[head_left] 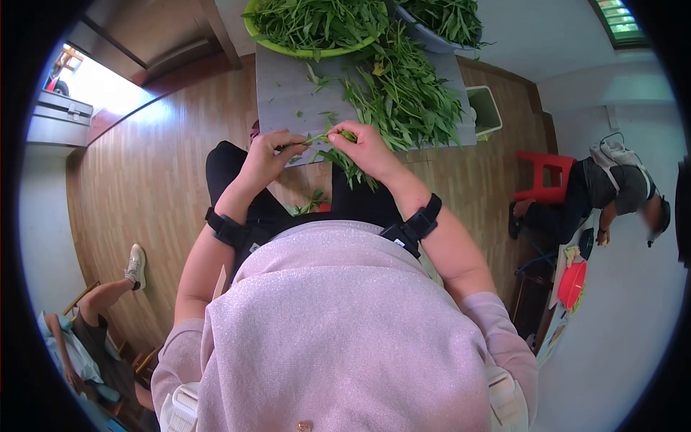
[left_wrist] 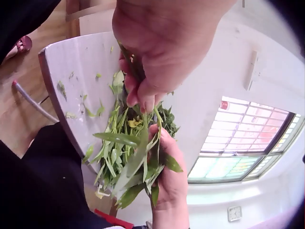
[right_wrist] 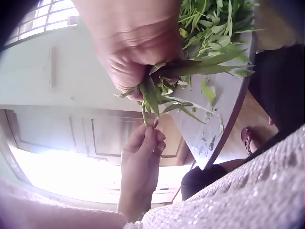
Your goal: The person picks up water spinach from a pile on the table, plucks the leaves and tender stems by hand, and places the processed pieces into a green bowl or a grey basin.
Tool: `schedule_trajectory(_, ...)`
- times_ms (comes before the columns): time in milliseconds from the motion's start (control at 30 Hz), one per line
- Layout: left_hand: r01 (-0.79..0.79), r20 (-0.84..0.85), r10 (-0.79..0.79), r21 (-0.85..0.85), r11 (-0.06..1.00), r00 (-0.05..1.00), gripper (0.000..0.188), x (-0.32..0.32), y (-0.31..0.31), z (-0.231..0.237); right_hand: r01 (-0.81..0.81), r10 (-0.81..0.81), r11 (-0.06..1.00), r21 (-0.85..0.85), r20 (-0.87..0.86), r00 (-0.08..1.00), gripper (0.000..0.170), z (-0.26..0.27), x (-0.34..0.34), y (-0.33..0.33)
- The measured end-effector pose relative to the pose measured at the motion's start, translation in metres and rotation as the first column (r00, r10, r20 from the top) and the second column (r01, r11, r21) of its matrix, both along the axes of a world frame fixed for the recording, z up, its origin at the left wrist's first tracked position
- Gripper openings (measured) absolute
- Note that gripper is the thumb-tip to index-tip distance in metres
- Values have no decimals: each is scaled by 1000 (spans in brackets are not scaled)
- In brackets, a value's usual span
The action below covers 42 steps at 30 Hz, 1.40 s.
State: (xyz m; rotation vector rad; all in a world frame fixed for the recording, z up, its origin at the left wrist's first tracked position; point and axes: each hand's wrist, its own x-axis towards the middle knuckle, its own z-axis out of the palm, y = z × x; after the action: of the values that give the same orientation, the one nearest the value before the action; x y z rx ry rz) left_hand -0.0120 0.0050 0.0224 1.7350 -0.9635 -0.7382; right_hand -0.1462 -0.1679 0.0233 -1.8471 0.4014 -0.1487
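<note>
Between the hands, near the table's front edge, stretches a green stem [right_wrist: 145,114] of leafy greens that look like water spinach. My left hand [head_left: 270,158] pinches its left end between thumb and fingers. In my right hand [head_left: 368,151], curled fingers grip the other part, with long narrow leaves [left_wrist: 138,157] hanging out below the palm. A large heap of the same greens [head_left: 414,97] lies on the grey table [head_left: 281,90], just beyond the right hand. Leaf scraps [head_left: 317,79] are scattered on the tabletop left of the heap.
A lime-green basin [head_left: 313,54] and a bluish basin [head_left: 435,47], both full of greens, stand at the table's far side. A pale bin [head_left: 484,108] is beside its right edge. One person [head_left: 626,180] is at far right near a red stool [head_left: 543,176]; another sits lower left.
</note>
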Motion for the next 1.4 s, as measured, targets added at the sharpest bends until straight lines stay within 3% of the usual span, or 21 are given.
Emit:
schedule_trajectory(133, -30, 40, 30, -7, 1000, 999, 18, 0, -5, -6, 92, -111, 977, 191, 88, 990, 15, -8, 3, 2)
schedule_trajectory(233, -38, 57, 40, -38, 999, 998, 17, 3, -3, -9, 272, -338, 832, 484, 53, 940, 13, -9, -1, -20)
schedule_trajectory(333, -93, 4, 93, 11, 996, 996, 15, 9, 3, -15, 247, -343, 755, 608, 44, 938, 13, -8, -12, -48)
schedule_trajectory(467, -97, -34, 101, 104, 990, 994, 15, 10, 3, -10, 287, -350, 773, 566, 2, 937, 15, 3, -16, -51)
schedule_trajectory(567, -77, -50, 81, 85, 993, 995, 17, 10, 1, -19, 252, -251, 777, 577, -83, 964, 17, 6, -12, -44)
schedule_trajectory(633, -61, -55, 66, 87, 994, 996, 17, 8, 0, -13, 136, -96, 866, 481, -106, 990, 19, -1, -4, -42)
schedule_trajectory(667, -46, -58, 51, 88, 995, 997, 17, 7, 0, -11, 138, -98, 865, 483, -107, 989, 19, -4, -1, -41)
schedule_trajectory(733, -39, -35, 41, 72, 997, 999, 17, 8, 1, -18, 68, -56, 978, 197, -67, 996, 19, -3, 9, -35)
schedule_trajectory(800, -33, -10, 34, 54, 998, 999, 17, 8, 2, -21, 42, -29, 990, 134, -96, 995, 23, -5, 15, -34)
schedule_trajectory(867, -38, -32, 40, 65, 997, 999, 16, 7, 2, -20, -218, 208, 975, -36, -181, 961, 26, 1, 18, -31)
schedule_trajectory(1000, -75, -5, 76, 98, 992, 997, 17, 6, 2, -17, -295, 281, 955, -34, -223, 933, 26, -10, 19, -21)
schedule_trajectory(1233, -29, -35, 33, 106, 994, 999, 19, 9, 3, -21, -210, 211, 978, 22, -86, 974, 23, -23, 20, -14)
schedule_trajectory(1400, 38, -11, -38, 97, 995, 999, 20, 10, 7, -21, -186, 192, 981, 47, -198, 961, 19, -25, 16, -19)
